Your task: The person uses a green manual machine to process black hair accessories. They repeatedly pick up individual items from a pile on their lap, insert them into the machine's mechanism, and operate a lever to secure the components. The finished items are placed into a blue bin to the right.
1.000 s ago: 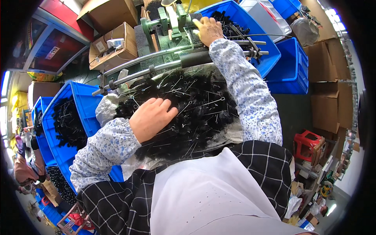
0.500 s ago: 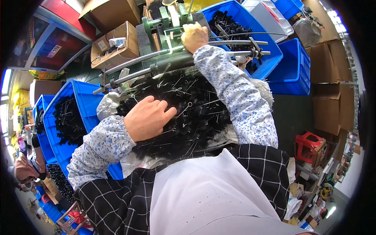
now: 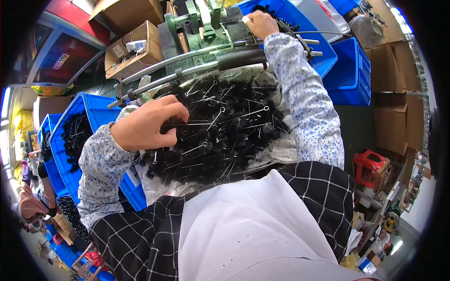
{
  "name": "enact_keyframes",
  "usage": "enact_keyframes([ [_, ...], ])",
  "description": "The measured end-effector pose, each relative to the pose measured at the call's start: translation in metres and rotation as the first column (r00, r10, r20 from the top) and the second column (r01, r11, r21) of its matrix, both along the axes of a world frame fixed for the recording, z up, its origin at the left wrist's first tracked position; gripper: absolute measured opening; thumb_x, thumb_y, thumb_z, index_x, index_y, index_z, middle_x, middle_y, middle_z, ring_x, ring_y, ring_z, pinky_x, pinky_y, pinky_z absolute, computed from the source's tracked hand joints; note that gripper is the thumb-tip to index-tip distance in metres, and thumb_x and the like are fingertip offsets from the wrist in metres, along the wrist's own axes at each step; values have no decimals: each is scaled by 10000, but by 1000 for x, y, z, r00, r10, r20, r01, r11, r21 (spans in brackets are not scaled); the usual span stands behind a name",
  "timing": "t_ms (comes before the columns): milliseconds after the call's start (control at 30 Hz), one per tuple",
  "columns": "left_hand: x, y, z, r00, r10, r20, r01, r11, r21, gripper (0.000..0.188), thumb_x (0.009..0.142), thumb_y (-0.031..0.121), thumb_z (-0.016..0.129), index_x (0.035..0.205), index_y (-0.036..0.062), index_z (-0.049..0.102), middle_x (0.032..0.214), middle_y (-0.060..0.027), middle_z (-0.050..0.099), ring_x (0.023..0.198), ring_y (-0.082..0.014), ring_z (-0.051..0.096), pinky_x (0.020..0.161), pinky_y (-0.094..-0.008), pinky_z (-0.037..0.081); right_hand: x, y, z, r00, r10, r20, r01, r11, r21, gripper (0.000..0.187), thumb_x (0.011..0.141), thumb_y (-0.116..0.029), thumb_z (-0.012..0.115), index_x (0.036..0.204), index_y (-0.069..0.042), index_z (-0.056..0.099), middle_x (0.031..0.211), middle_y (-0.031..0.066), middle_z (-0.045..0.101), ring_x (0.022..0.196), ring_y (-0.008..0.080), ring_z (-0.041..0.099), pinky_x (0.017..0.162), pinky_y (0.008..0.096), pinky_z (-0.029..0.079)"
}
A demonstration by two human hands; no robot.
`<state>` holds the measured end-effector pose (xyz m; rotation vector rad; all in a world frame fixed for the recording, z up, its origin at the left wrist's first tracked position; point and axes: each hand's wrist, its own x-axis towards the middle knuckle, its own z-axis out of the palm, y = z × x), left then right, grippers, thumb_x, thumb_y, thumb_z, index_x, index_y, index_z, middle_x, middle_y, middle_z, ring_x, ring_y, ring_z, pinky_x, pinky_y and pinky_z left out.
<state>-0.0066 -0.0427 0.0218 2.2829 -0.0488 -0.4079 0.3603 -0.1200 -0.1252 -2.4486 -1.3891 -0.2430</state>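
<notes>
Over the left side of a pile of black twisted-wire brushes (image 3: 234, 136), several with looped wire ends, is my left hand (image 3: 150, 122). Its thumb and curled fingers close around one wire brush (image 3: 197, 122), whose bare wire points right. My right hand (image 3: 261, 24) is closed beside the green bench machine (image 3: 201, 21) at the top. A dark bristly strip (image 3: 233, 21), seemingly another wire brush, runs from its fingertips toward the machine. Its far fingers are partly hidden. Metal rails with a dark sleeve (image 3: 241, 58) cross between machine and pile.
Blue bins (image 3: 96, 117) with black brushes stand at left, and another blue bin (image 3: 323, 65) is behind my right forearm. An open cardboard box (image 3: 154, 56) sits left of the machine. At right are a blue crate (image 3: 351, 75) and a red stool (image 3: 370, 168).
My left hand has moved left and up and now grips a brush. My right hand has shifted right, away from the machine's middle. The view has moved slightly.
</notes>
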Motion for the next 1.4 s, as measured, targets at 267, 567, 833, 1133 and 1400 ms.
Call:
enact_keyframes([
  [267,3,7,2,980,152,126,-145,988,-60,279,732,53,535,1010,36,521,914,-104,581,779,-205,568,657,-286,471,44,-21,30,970,-132,205,183,950,-251,327,813,-252,537,1117,-136,569,954,134,632,879,293,608,784,387,478],
  [567,56,-10,-34,835,182,518,-261,962,83,270,796,88,583,1031,23,465,930,-150,581,839,-331,580,718,-380,471,-135,-57,104,477,440,-761,-624,780,59,332,923,-277,447,1055,-3,580,869,98,637,819,170,590,764,308,463],
  [833,26,-14,-53,909,17,417,-187,909,372,345,756,157,643,1047,42,496,924,-131,562,835,-304,567,751,-396,457,-96,-29,53,966,183,-184,-193,981,-35,217,874,-211,492,1011,-98,617,848,72,637,775,221,628,680,363,507],
  [1133,18,-38,-52,966,-257,17,221,860,459,383,697,148,637,1049,58,518,858,-81,574,826,-236,574,749,-346,432,-45,0,9,969,4,248,28,992,-122,189,851,-191,497,958,-159,650,874,63,611,826,235,617,909,390,421],
  [1400,11,-25,-21,970,-70,235,-9,947,321,279,748,119,617,1011,59,545,910,-111,592,851,-286,576,766,-362,451,-32,2,-4,982,88,168,-84,996,-30,209,819,-192,548,1002,-158,644,901,56,605,859,238,597,878,395,425],
])
